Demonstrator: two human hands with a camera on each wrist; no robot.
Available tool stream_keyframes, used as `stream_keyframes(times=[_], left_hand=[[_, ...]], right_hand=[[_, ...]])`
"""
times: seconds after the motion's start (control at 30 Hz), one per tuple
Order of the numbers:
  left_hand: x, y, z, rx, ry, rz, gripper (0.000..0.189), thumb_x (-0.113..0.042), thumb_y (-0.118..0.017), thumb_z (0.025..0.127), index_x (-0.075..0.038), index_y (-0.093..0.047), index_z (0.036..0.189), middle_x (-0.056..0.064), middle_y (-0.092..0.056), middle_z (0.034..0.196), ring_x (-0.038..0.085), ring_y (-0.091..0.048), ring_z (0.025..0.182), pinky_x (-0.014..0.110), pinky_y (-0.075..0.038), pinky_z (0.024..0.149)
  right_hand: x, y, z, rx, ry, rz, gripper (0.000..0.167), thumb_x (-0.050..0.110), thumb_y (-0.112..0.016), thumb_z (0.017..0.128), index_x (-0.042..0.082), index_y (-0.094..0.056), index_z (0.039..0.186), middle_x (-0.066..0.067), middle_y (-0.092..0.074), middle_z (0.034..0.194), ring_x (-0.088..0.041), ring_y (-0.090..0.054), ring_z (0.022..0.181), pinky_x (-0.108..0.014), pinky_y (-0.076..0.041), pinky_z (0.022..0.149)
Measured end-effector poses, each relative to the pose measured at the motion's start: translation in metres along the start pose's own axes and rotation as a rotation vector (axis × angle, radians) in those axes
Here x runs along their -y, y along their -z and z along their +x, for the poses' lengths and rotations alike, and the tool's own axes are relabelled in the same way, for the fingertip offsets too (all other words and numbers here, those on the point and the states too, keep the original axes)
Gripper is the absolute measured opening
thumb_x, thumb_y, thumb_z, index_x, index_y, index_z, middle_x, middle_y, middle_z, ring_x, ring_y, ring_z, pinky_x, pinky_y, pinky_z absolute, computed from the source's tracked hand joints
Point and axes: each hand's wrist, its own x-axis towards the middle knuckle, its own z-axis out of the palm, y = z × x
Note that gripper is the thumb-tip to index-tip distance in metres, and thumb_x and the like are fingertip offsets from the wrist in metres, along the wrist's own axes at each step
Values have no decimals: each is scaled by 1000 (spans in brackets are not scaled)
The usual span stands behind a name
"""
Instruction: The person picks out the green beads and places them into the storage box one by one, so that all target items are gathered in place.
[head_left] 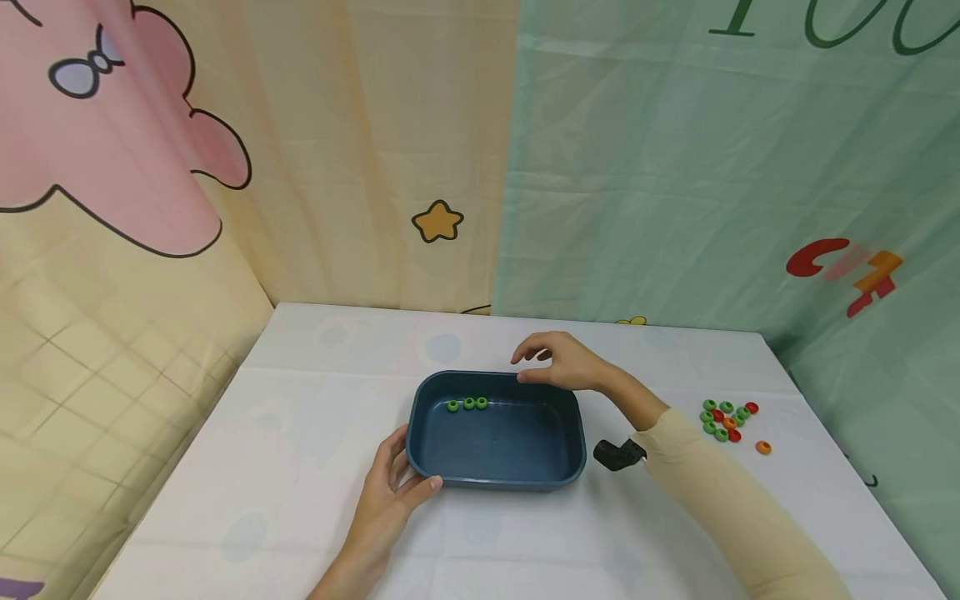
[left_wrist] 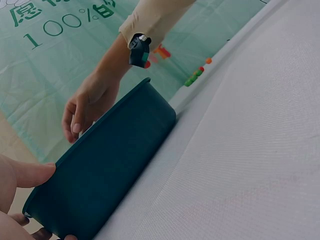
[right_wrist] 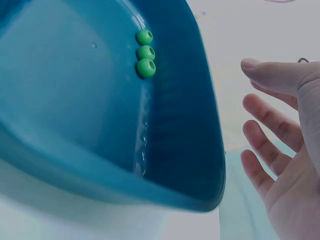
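A dark blue rectangular basin (head_left: 495, 454) stands on the white-covered table. Three green beads (right_wrist: 146, 68) lie in a short row inside it, along the back wall toward the left. My left hand (head_left: 382, 504) holds the front left corner of the basin, thumb at the rim and fingers along the side, as the left wrist view also shows. Over the back right rim is my right hand (head_left: 566, 362), its fingers loosely bent with nothing between them. In the right wrist view, those fingers (right_wrist: 272, 120) are spread apart beyond the basin's wall.
Several loose green, red and orange beads (head_left: 726, 422) lie in a cluster on the table's right side. One orange bead (head_left: 763, 447) sits slightly apart from them. A black camera (head_left: 619, 455) is strapped at the right wrist. Printed curtains (head_left: 375, 150) hang behind the table (head_left: 300, 500).
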Motion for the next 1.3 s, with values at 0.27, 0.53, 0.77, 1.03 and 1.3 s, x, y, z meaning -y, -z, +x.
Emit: stream_keyframes(times=[0.27, 0.53, 0.77, 1.03, 1.3], left_hand=[[0, 1, 1, -8, 12, 0, 91, 0, -81, 88, -13, -29, 161, 15, -28, 164, 35, -32, 150, 42, -44, 114], [1, 1, 0, 1, 9, -2, 92, -1, -81, 88, -13, -27, 162, 16, -27, 165, 36, -30, 150, 45, -43, 114], [2, 1, 0, 1, 0, -11, 92, 0, -81, 88, -13, -28, 161, 15, -28, 165, 35, -31, 150, 44, -42, 115], [2, -1, 1, 3, -8, -7, 91, -1, -81, 88, -12, -28, 161, 15, -28, 164, 36, -31, 150, 42, -42, 115], [2, -2, 0, -1, -6, -3, 92, -1, -81, 88, -11, -26, 161, 17, -28, 164, 37, -30, 150, 44, -41, 115]], right_hand=[[-6, 11, -17, -22, -48, 11, 22, 16, -80, 92, 10, -75, 113, -9, -72, 114, -33, -63, 109, -54, -54, 100], [-18, 23, -38, -57, -75, -2, 23, 17, -80, 93, 8, -75, 114, -11, -71, 115, -31, -62, 109, -56, -54, 99], [-27, 35, -58, -105, -102, -2, 24, 15, -81, 92, 8, -75, 114, -6, -71, 116, -41, -61, 111, -57, -53, 99], [-38, 53, -86, -141, -152, 9, 25, 18, -80, 94, 7, -74, 116, -12, -69, 119, -33, -61, 112, -57, -52, 101], [-49, 71, -121, -210, -237, -38, 27, 18, -76, 97, 3, -72, 119, -14, -69, 121, -37, -62, 112, -55, -54, 100]])
